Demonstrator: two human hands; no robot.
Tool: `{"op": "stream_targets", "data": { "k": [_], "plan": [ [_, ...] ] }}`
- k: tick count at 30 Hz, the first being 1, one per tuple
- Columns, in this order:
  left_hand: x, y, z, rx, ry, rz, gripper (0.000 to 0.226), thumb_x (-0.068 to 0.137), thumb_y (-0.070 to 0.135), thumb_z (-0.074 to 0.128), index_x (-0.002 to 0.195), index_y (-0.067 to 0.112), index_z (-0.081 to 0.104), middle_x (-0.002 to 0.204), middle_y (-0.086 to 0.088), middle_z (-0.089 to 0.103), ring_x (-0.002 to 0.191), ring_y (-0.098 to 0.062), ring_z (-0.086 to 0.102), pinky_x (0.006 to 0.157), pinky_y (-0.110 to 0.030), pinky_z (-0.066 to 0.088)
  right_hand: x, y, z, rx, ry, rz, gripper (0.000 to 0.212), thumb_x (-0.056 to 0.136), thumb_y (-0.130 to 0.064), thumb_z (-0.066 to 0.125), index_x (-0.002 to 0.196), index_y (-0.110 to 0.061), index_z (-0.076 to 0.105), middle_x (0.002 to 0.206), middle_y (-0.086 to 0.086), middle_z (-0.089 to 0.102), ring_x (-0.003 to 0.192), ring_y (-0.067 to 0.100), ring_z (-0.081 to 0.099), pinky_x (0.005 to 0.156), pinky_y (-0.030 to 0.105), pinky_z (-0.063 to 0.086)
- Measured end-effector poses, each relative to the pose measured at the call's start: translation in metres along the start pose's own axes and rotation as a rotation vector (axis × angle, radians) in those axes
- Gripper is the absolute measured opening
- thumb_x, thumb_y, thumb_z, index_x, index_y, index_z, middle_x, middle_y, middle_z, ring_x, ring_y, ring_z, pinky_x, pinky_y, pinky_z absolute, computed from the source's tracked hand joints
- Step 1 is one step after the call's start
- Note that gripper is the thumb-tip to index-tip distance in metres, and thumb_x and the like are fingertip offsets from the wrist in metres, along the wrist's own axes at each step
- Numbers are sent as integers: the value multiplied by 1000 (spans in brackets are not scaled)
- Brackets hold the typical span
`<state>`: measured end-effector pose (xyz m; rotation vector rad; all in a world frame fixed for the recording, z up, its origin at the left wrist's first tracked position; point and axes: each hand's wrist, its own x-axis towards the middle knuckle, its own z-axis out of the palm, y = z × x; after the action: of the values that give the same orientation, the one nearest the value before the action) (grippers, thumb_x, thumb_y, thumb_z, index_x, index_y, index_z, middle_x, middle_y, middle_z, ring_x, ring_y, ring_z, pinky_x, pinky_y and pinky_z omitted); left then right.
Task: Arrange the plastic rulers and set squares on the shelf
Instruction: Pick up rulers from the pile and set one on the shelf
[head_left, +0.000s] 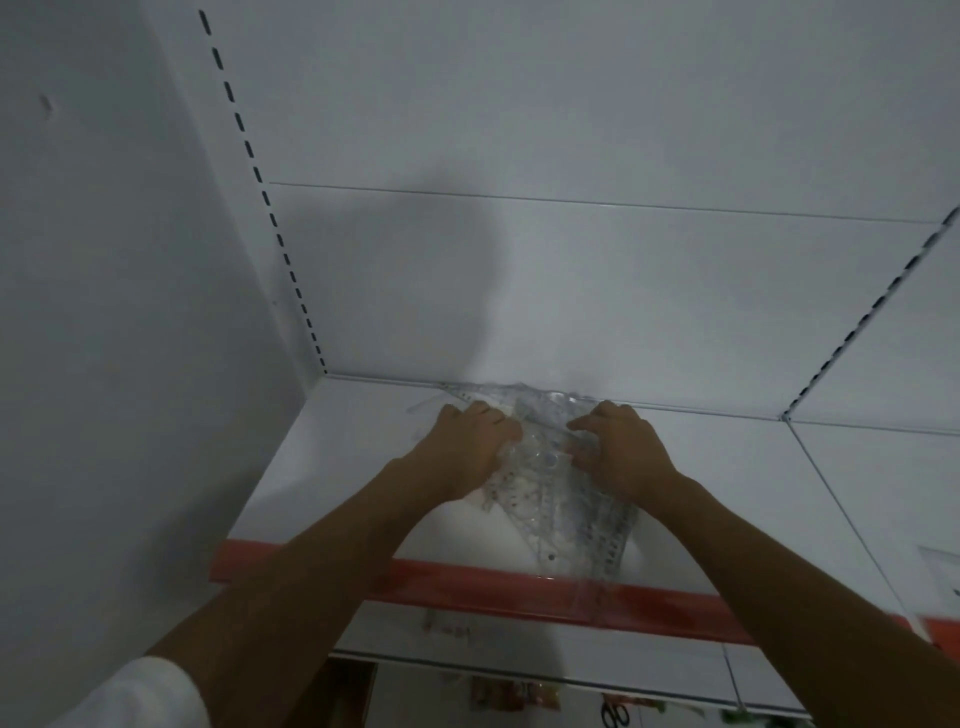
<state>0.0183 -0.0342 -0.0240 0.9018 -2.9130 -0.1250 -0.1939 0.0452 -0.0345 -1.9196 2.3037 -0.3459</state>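
Note:
A pile of clear plastic rulers and set squares lies on the white shelf, spreading from the back wall to past the red front edge. My left hand grips the pile's left side with curled fingers. On the pile's right side, my right hand has its fingers bent over the plastic. Both hands cover the middle of the pile. A few pieces poke out behind the hands against the back panel.
A slotted upright runs up the back left corner, another slotted upright stands at the right. The white side wall closes the left. A lower shelf with small hanging items shows below the red edge.

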Motion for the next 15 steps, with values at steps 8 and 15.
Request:
{"op": "stream_targets", "data": {
  "k": [8,15],
  "plan": [
    [-24,-20,-7,-22,47,-176,37,100,30,43,136,20,42,133,-2,47,120,-21,45,97,-36,37,2,-10,5,18,-33,-33,40,82,-44,68,115,-22,62,111,-1,56,105,16,48,87,29,39],
    [-42,-25,-11,-73,101,-277,36,99,32,46,133,19,43,129,-2,50,113,-21,51,92,-36,42,-4,-15,-7,-1,-85,-20,37,84,-35,68,117,-19,61,110,1,56,99,15,52,84,27,44]
  ]
}}
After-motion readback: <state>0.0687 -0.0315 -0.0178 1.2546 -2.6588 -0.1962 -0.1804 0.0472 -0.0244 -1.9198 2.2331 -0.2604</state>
